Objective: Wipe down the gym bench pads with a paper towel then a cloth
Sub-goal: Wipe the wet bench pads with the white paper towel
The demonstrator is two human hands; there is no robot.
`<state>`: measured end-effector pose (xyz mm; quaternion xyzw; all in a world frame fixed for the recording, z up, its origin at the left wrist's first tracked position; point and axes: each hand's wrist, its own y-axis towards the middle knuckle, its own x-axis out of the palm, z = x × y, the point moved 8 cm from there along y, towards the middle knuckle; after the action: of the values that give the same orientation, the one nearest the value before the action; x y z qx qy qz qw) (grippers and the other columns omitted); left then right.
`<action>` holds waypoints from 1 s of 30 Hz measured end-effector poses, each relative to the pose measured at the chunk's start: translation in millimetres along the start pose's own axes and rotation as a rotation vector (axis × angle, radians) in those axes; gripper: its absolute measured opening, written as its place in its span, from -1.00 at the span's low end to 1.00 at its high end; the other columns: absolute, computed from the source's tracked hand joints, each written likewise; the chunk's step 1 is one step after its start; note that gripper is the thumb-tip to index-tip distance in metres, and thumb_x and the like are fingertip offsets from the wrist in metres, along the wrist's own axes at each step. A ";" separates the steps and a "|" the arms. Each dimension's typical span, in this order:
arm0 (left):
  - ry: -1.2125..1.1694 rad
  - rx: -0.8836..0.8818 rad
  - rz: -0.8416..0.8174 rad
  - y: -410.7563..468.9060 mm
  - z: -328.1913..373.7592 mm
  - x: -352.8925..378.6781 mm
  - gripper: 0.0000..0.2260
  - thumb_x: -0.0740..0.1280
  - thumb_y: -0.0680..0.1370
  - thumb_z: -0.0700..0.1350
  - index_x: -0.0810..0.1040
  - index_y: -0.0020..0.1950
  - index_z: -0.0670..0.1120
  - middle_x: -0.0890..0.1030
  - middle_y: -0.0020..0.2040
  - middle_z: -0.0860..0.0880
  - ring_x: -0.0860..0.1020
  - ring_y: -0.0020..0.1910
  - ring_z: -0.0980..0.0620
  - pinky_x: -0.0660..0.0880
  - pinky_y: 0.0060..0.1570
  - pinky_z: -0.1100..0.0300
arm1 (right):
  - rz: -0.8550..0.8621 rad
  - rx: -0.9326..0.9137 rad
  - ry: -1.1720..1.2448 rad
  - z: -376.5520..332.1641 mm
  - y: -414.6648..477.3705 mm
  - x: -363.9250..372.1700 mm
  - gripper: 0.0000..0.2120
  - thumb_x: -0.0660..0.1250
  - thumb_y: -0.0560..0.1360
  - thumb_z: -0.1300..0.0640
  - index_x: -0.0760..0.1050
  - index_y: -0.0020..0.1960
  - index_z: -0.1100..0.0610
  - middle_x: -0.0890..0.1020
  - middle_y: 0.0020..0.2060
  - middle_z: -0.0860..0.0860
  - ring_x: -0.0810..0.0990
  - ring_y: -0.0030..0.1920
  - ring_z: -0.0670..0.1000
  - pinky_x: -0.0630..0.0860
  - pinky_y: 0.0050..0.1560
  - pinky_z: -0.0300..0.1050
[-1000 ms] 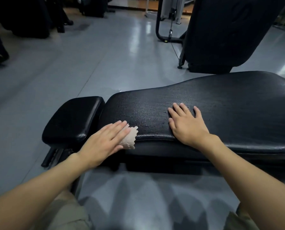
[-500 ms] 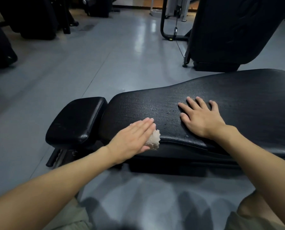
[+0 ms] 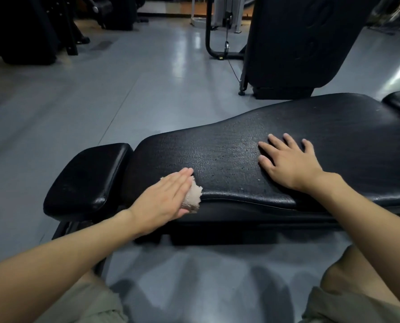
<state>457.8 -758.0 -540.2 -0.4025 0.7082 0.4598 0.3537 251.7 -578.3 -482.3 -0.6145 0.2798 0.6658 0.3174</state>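
Bench (image 3: 252, 173) pads fill the head view, the only one there is: a long black pad runs across the frame, and a small pad (image 3: 87, 180) sits just beside its left end. The towel (image 3: 193, 198), a crumpled beige paper wad, lies on the near edge of the long pad, close to that left end, draping slightly over the rim. The left hand (image 3: 164, 197) lies flat on top of it, fingers straight and together, pressing rather than gripping. The right hand (image 3: 289, 164) rests farther right on the same pad, palm down, fingers spread apart, holding nothing and seemingly bracing.

Judging by where the towel is, the paper pass looks to be under way at the long pad's left end. The small pad and the pad's far right stretch may still need wiping, though nothing here shows which parts are already done. No cloth is visible, so that second pass is presumably still ahead.

The long pad's vinyl looks worn, with fine cracks and pale specks between the two hands.
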 end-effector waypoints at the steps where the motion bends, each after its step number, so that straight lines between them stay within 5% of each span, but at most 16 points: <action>1: -0.003 0.022 0.037 19.6 15.8 -3.5 -0.29 0.41 0.48 0.10 0.34 0.41 -0.38 0.34 0.45 -0.35 0.35 0.44 -0.25 0.31 0.42 -0.08 | 0.002 0.002 0.001 -0.1 0.1 0.2 -0.46 -0.15 0.63 -0.25 0.07 0.59 -0.17 0.03 0.61 -0.08 -0.06 0.60 0.10 -0.12 0.49 0.31; 5: -0.093 0.112 0.095 78.1 66.1 -12.2 -0.29 0.41 0.49 0.13 0.36 0.43 -0.35 0.35 0.45 -0.33 0.35 0.45 -0.23 0.33 0.41 -0.06 | 0.005 -0.031 0.008 0.7 -5.1 -4.5 -0.48 -0.10 0.64 -0.22 0.10 0.58 -0.15 0.07 0.61 -0.08 -0.03 0.60 0.07 -0.10 0.51 0.27; 13: -0.017 0.077 0.002 28.7 23.1 -3.9 -0.29 0.43 0.51 0.07 0.30 0.45 -0.37 0.31 0.47 -0.34 0.31 0.47 -0.24 0.35 0.39 -0.10 | -0.025 0.090 0.008 51.7 -24.2 -9.0 -0.48 -0.13 0.64 -0.23 0.05 0.58 -0.20 0.01 0.61 -0.12 -0.07 0.60 0.07 -0.13 0.51 0.29; 21: -0.175 0.280 0.178 146.9 145.6 -44.6 -0.28 0.43 0.48 0.13 0.37 0.41 -0.36 0.37 0.43 -0.34 0.38 0.43 -0.24 0.35 0.40 -0.06 | 0.049 0.218 0.032 124.2 -60.2 -21.1 -0.51 -0.07 0.67 -0.13 0.13 0.58 -0.13 0.09 0.60 -0.10 0.00 0.59 -0.03 -0.09 0.54 0.14; 30: -0.131 0.211 0.152 112.3 104.7 -31.8 -0.38 0.15 0.62 0.16 0.40 0.40 -0.36 0.39 0.43 -0.30 0.39 0.42 -0.21 0.41 0.34 -0.09 | 0.119 0.194 0.068 122.9 -67.4 -24.3 -0.52 0.00 0.67 -0.09 0.21 0.57 -0.07 0.14 0.59 -0.06 0.03 0.59 -0.05 -0.07 0.55 0.07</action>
<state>384.5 -623.8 -505.7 -0.2774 0.7564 0.4336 0.4036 225.7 -443.2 -446.0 -0.5856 0.3895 0.6319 0.3257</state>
